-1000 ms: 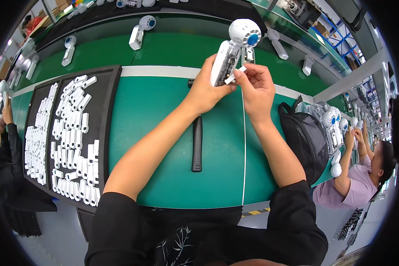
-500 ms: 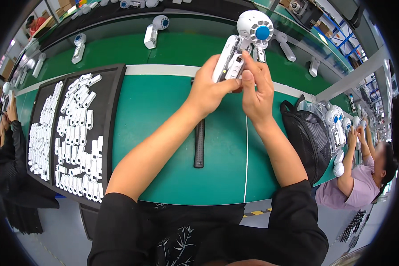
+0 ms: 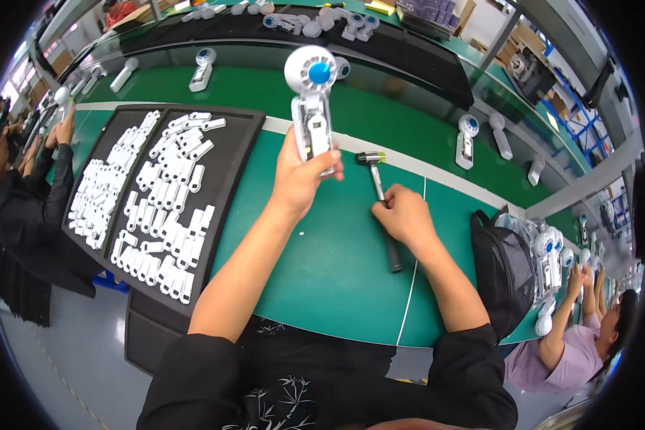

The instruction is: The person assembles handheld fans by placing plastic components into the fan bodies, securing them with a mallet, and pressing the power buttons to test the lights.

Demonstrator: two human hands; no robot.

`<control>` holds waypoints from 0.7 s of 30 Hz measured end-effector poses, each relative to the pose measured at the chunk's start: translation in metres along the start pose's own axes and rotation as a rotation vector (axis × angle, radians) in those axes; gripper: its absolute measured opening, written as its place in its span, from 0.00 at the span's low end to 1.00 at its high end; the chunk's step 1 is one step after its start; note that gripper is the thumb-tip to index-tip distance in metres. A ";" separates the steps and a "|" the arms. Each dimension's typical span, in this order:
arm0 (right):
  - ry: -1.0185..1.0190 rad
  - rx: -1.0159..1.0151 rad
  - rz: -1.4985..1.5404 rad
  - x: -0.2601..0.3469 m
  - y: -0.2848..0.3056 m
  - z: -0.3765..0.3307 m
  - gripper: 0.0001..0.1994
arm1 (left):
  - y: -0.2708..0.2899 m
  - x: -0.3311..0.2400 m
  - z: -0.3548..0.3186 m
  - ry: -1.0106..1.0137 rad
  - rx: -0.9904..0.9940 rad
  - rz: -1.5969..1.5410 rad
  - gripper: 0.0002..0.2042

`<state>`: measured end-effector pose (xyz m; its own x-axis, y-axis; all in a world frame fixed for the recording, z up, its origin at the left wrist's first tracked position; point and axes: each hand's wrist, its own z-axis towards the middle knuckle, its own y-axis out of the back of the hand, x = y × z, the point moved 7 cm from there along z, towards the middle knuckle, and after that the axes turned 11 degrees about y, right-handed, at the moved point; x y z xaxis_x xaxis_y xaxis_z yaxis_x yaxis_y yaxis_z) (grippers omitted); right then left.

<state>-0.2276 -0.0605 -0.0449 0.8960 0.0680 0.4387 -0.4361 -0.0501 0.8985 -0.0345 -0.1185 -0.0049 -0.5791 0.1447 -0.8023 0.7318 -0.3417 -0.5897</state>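
Note:
My left hand (image 3: 297,175) is closed around the handle of a white handheld fan (image 3: 308,72), held upright above the far edge of the bench. The fan has a round head with a blue centre, and a white inner part shows along its handle. Lower and to the right, my right hand (image 3: 406,215) grips the middle of a hammer (image 3: 377,180) with a black handle and a small yellow-tipped head. Whether the hammer still touches the bench, I cannot tell.
A black tray (image 3: 226,215) of many white handle covers lies left on the green bench (image 3: 315,279). At right stands a black mesh bag (image 3: 498,272). Beyond the bench, more fans (image 3: 467,143) lie on a green conveyor (image 3: 387,100). Co-workers sit at both sides.
My right hand has left the fan and taken hold of the hammer, whose head now shows. My left hand has moved leftward with the fan. The view has shifted too.

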 end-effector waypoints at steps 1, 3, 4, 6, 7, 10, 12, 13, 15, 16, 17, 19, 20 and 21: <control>0.021 -0.143 -0.094 -0.010 0.004 0.003 0.17 | 0.014 0.005 -0.001 0.030 -0.057 0.031 0.19; 0.053 -0.277 -0.198 -0.025 0.013 0.006 0.18 | 0.024 0.011 -0.001 0.042 -0.079 0.002 0.19; 0.054 -0.254 -0.192 -0.032 0.013 0.009 0.19 | 0.027 0.016 -0.001 0.071 -0.091 -0.022 0.19; 0.056 -0.199 -0.177 -0.040 0.013 0.015 0.21 | 0.029 0.018 -0.004 0.100 -0.119 -0.054 0.20; 0.062 -0.184 -0.180 -0.042 0.019 0.014 0.21 | 0.025 0.015 -0.005 0.099 -0.093 -0.030 0.20; 0.078 -0.105 0.439 -0.014 0.039 0.003 0.12 | 0.017 0.007 -0.013 0.095 -0.070 0.018 0.19; 0.165 -0.247 0.745 0.045 0.068 -0.026 0.12 | 0.013 0.004 -0.015 0.099 -0.047 -0.011 0.20; 0.157 -0.250 0.739 0.048 0.067 -0.037 0.12 | 0.006 0.001 -0.017 0.097 -0.019 -0.022 0.20; 0.482 -0.392 0.732 0.066 0.077 -0.055 0.15 | 0.001 -0.001 -0.021 0.102 -0.005 -0.006 0.20; 0.642 -0.465 0.714 0.075 0.084 -0.068 0.16 | -0.004 0.000 -0.023 0.104 0.018 0.006 0.21; 0.634 -0.465 0.707 0.077 0.084 -0.073 0.16 | -0.009 0.001 -0.024 0.105 0.040 0.017 0.21; 0.769 -0.502 0.877 0.087 0.085 -0.085 0.16 | -0.015 0.000 -0.027 0.104 0.050 0.006 0.22; 0.839 -0.515 0.971 0.092 0.082 -0.087 0.16 | -0.017 0.000 -0.029 0.098 0.056 0.003 0.22; 0.832 -0.513 0.962 0.096 0.079 -0.084 0.16 | -0.021 0.000 -0.030 0.096 0.077 -0.008 0.23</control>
<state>-0.1834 0.0259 0.0694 -0.0099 0.7979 0.6028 -0.9963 -0.0591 0.0618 -0.0392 -0.0839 0.0046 -0.5452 0.2350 -0.8047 0.6952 -0.4095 -0.5907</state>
